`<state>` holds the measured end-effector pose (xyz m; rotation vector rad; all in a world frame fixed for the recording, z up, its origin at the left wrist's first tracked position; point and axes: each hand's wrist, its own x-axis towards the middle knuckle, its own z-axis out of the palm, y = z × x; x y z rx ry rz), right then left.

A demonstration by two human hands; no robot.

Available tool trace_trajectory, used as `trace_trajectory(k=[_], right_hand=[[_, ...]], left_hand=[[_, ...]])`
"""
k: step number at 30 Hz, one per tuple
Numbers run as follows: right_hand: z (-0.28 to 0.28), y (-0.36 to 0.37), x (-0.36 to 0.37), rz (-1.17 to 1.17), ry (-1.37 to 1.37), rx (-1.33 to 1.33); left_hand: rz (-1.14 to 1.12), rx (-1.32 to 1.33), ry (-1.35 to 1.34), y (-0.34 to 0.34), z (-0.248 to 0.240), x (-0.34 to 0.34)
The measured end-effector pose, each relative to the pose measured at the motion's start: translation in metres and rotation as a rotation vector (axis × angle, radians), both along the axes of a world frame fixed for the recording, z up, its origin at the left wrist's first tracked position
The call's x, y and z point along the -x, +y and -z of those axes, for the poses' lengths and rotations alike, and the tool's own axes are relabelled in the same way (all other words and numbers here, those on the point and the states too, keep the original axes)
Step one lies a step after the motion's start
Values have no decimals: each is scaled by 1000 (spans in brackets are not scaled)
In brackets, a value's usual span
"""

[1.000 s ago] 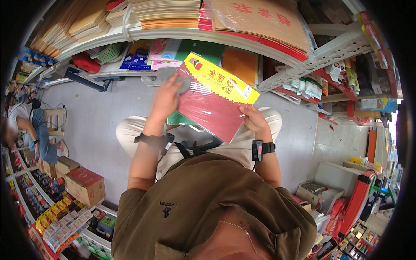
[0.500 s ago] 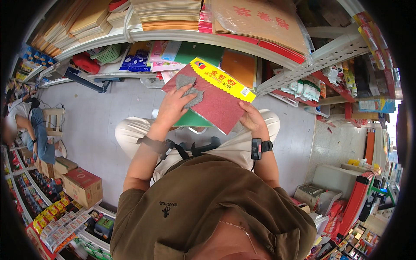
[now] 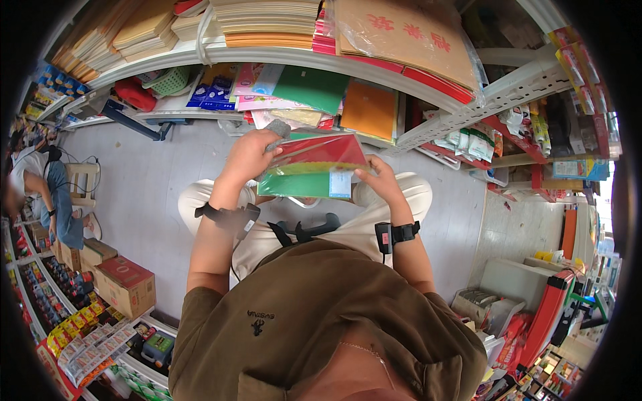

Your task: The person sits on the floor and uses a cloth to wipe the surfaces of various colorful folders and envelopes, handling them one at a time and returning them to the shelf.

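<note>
In front of my lap I hold a plastic-sleeved pack of red card paper (image 3: 324, 148), tilted so its film shines. Below its lower edge shows a green sheet or pack (image 3: 291, 186) with a pale label at its right; I cannot tell whether the two are joined. My left hand (image 3: 251, 157) is closed at the left edge, with a crumpled grey cloth (image 3: 278, 128) bunched under its fingers. At the right edge, my right hand (image 3: 380, 178) pinches the pack between thumb and fingers.
Ahead, a low shelf carries green card packs (image 3: 311, 89) and an orange pack (image 3: 368, 110). Brown envelopes (image 3: 267, 23) are stacked on the shelf above. A metal post (image 3: 481, 93) stands to the right. Cardboard boxes (image 3: 126, 286) and a seated person (image 3: 43, 187) are at left.
The red pack has tipped from facing up to a steep slant, and its yellow header has swung down toward me. My left hand has moved from the pack's face to its left edge with the cloth.
</note>
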<state>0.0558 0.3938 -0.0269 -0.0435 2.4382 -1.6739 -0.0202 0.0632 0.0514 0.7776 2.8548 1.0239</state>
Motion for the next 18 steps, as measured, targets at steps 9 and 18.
trace_trajectory(k=[9,18], right_hand=[[22,-37,-11,43,-221,411],[20,-33,-14,155,-407,817]], left_hand=[[-235,-240,259,34,6,6],[123,46,223,87,38,-29]])
